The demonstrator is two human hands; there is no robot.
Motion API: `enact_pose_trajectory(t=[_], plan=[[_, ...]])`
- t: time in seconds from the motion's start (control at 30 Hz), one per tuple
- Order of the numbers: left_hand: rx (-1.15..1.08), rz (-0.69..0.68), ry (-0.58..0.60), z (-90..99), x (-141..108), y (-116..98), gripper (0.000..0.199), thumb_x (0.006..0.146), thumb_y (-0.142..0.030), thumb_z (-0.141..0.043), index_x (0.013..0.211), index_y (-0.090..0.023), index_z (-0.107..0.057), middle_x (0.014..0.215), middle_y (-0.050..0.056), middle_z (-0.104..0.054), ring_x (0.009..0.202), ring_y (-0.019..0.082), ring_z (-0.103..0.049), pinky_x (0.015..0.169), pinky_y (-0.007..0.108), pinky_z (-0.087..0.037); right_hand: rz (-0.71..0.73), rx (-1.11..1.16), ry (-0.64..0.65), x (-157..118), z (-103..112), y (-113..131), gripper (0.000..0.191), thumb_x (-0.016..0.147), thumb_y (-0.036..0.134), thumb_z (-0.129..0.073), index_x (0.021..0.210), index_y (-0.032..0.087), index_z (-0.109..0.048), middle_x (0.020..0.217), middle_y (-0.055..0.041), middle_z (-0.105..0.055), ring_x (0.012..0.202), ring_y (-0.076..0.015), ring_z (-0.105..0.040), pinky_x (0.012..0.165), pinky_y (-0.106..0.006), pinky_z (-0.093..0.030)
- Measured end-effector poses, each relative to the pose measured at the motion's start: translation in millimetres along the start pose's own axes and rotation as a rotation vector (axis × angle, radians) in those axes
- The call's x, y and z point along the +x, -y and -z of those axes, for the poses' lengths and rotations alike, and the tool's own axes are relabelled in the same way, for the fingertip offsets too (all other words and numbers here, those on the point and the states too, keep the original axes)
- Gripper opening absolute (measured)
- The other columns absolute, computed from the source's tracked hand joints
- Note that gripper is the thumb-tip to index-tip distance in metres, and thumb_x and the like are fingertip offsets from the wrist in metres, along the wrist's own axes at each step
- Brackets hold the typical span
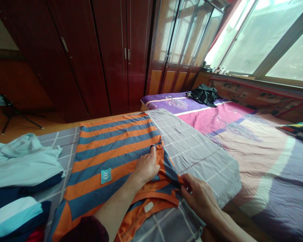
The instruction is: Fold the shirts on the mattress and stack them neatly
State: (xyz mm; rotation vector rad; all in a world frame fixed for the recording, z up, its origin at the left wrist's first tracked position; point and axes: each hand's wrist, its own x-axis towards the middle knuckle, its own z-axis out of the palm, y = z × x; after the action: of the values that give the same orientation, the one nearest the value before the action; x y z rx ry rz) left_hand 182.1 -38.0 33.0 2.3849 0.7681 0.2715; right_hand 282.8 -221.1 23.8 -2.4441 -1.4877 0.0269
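Note:
An orange and blue-grey striped T-shirt (111, 148) is spread over a grey checked sheet, its collar toward me and a small teal patch on its front. My left hand (146, 166) is on the right part of the shirt, its index finger stretched to the edge of a folded-over part and the thumb close by; its other fingers are curled and partly hidden. Farther right, my right hand (198, 193) is closed, pinching the shirt's edge near the shoulder between thumb and fingers. The cloth is drawn up in creases between the two hands.
Folded clothes, a pale blue garment (25, 161) among them, lie at the left. The grey checked sheet (192, 144) continues rightward. Beyond it is a bed with a patchwork quilt (237, 134) and a black garment (204, 94). Dark red wardrobes (111, 60) line the back; a tripod (12, 112) stands left.

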Motion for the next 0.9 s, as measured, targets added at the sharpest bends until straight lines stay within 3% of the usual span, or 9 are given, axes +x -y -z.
enact_pose_trajectory(t=[0.17, 0.23, 0.33, 0.43, 0.53, 0.63, 0.73, 0.8, 0.9], plan=[[-0.433, -0.033, -0.063, 14.0, 8.3, -0.8, 0.042, 0.073, -0.010, -0.054, 0.114, -0.017, -0.047, 0.108, 0.008, -0.063, 0.097, 0.018, -0.061, 0.085, 0.026, -0.045, 0.036, -0.016, -0.047, -4.7, -8.5, -1.6, 0.038, 0.076, 0.017, -0.038, 0.110, 0.015, -0.053, 0.070, -0.0026, -0.064, 0.060, -0.0178, -0.062, 0.056, -0.027, -0.039], [-0.471, -0.065, -0.016, 25.1, 9.6, 3.1, 0.038, 0.073, -0.011, -0.053, 0.111, -0.017, -0.048, 0.101, 0.006, -0.064, 0.091, 0.017, -0.061, 0.079, 0.025, -0.046, 0.111, -0.028, -0.065, -6.0, -10.6, -2.3, 0.044, 0.076, 0.015, -0.038, 0.117, 0.012, -0.052, 0.076, -0.0051, -0.065, 0.064, -0.0181, -0.063, 0.058, -0.027, -0.040], [-0.197, -0.083, 0.105, 41.0, 6.4, 9.6, 0.035, 0.073, -0.014, -0.055, 0.107, -0.020, -0.052, 0.091, 0.004, -0.065, 0.086, 0.020, -0.062, 0.074, 0.027, -0.047, 0.229, -0.071, -0.001, -5.0, -7.1, -0.9, 0.041, 0.077, 0.012, -0.039, 0.113, 0.017, -0.057, 0.080, -0.0054, -0.064, 0.069, -0.0182, -0.063, 0.059, -0.027, -0.040], [0.197, -0.032, 0.020, 49.8, 0.1, 8.7, 0.032, 0.076, -0.017, -0.054, 0.107, -0.019, -0.055, 0.102, 0.009, -0.062, 0.095, 0.025, -0.061, 0.078, 0.032, -0.046, 0.257, -0.096, 0.109, -0.2, 7.1, 1.6, 0.024, 0.082, 0.018, -0.044, 0.094, 0.021, -0.065, 0.071, -0.0023, -0.060, 0.063, -0.0177, -0.059, 0.054, -0.027, -0.037], [0.325, -0.101, -0.036, 48.4, -6.1, -2.2, 0.024, 0.081, -0.016, -0.048, 0.103, -0.019, -0.058, 0.105, 0.009, -0.061, 0.096, 0.024, -0.061, 0.078, 0.031, -0.046, 0.233, -0.034, 0.088, 11.4, 25.3, 1.8, 0.022, 0.088, 0.030, -0.046, 0.089, 0.022, -0.067, 0.071, -0.0021, -0.058, 0.064, -0.0170, -0.059, 0.056, -0.027, -0.038], [0.262, -0.312, 0.208, 37.8, -13.1, -17.2, 0.014, 0.079, -0.023, -0.055, 0.090, -0.020, -0.064, 0.091, 0.007, -0.066, 0.087, 0.023, -0.064, 0.072, 0.029, -0.046, 0.264, 0.013, -0.010, 34.9, 34.7, 1.1, 0.025, 0.090, 0.031, -0.045, 0.099, 0.022, -0.066, 0.079, -0.0039, -0.060, 0.071, -0.0166, -0.060, 0.061, -0.027, -0.040], [0.201, -0.478, 0.507, 26.7, -21.0, -30.7, 0.017, 0.075, -0.029, -0.061, 0.088, -0.020, -0.068, 0.084, 0.006, -0.070, 0.080, 0.025, -0.065, 0.064, 0.028, -0.046, 0.344, -0.027, 0.006, 67.3, 29.3, 3.4, 0.022, 0.089, 0.026, -0.048, 0.098, 0.021, -0.067, 0.087, -0.0060, -0.061, 0.082, -0.0180, -0.059, 0.068, -0.027, -0.043], [0.173, -0.531, 0.524, 24.1, -25.0, -36.9, 0.020, 0.077, -0.031, -0.060, 0.092, -0.021, -0.069, 0.087, 0.006, -0.071, 0.081, 0.025, -0.066, 0.064, 0.028, -0.046, 0.370, -0.103, 0.037, 87.9, 20.5, 7.4, 0.019, 0.086, 0.024, -0.052, 0.097, 0.020, -0.068, 0.091, -0.0076, -0.061, 0.086, -0.0198, -0.058, 0.071, -0.029, -0.045], [0.242, -0.500, 0.488, 25.2, -27.5, -39.8, 0.023, 0.079, -0.033, -0.059, 0.092, -0.017, -0.070, 0.089, 0.010, -0.071, 0.082, 0.026, -0.066, 0.066, 0.030, -0.047, 0.484, -0.157, 0.029, 109.9, 6.0, 14.7, 0.026, 0.087, 0.027, -0.053, 0.110, 0.020, -0.063, 0.110, -0.0100, -0.059, 0.099, -0.0226, -0.055, 0.083, -0.035, -0.046]])
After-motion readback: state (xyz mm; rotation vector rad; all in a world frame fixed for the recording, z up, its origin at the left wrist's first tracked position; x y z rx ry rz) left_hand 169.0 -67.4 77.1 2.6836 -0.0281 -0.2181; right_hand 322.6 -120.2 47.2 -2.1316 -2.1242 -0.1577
